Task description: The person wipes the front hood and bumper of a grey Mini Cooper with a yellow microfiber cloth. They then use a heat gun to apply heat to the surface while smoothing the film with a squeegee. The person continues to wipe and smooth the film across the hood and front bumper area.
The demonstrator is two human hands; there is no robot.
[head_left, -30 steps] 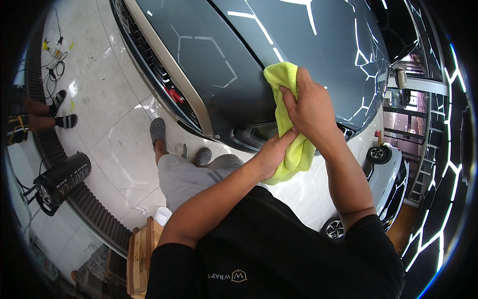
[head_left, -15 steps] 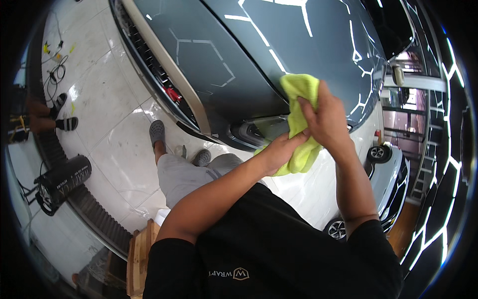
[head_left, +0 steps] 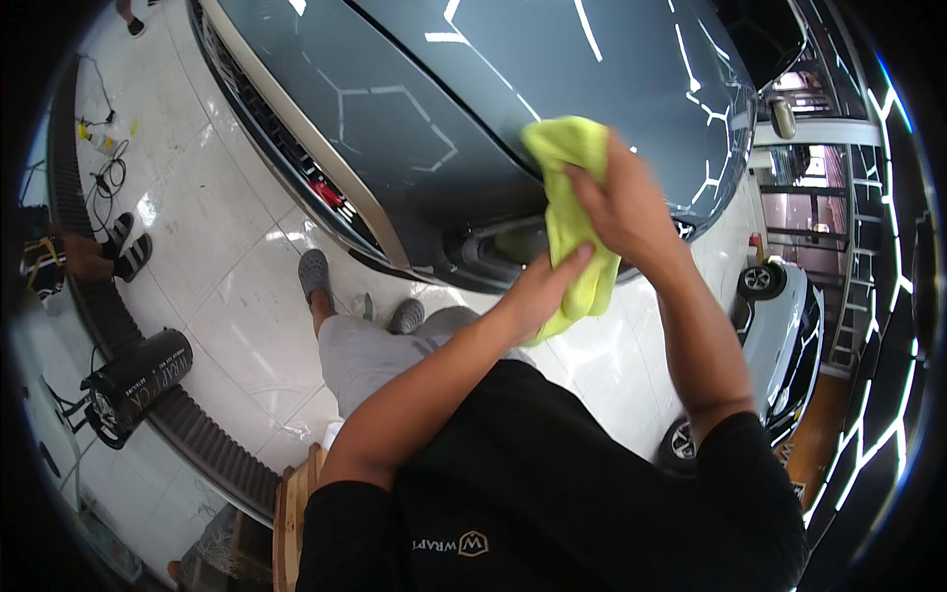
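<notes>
A grey-blue car [head_left: 582, 59] fills the top of the view, with its grille [head_left: 306, 178] on the left and a headlamp [head_left: 485, 247] at the near corner. My right hand [head_left: 626, 207] grips the upper part of a lime-green cloth [head_left: 560, 133] over the front edge of the hood beside the headlamp, its fingers slightly blurred. My left hand [head_left: 541, 288] holds the lower part of the same cloth, below and left of my right hand, with the thumb pressed onto it. Whether the cloth touches the paint is hard to tell.
A second car [head_left: 774, 335] stands at right. At left are a black cylindrical machine [head_left: 138, 380], cables [head_left: 110, 178], a ribbed strip [head_left: 212, 444] along the floor and another person's sandalled feet [head_left: 128, 247]. A wooden piece [head_left: 296, 503] stands at lower left; another foot [head_left: 134, 22] shows at top left.
My hands and the cloth shifted right, then moved back up and left, both hands still holding it. The view has shifted slightly, and another person's foot has appeared at top left.
</notes>
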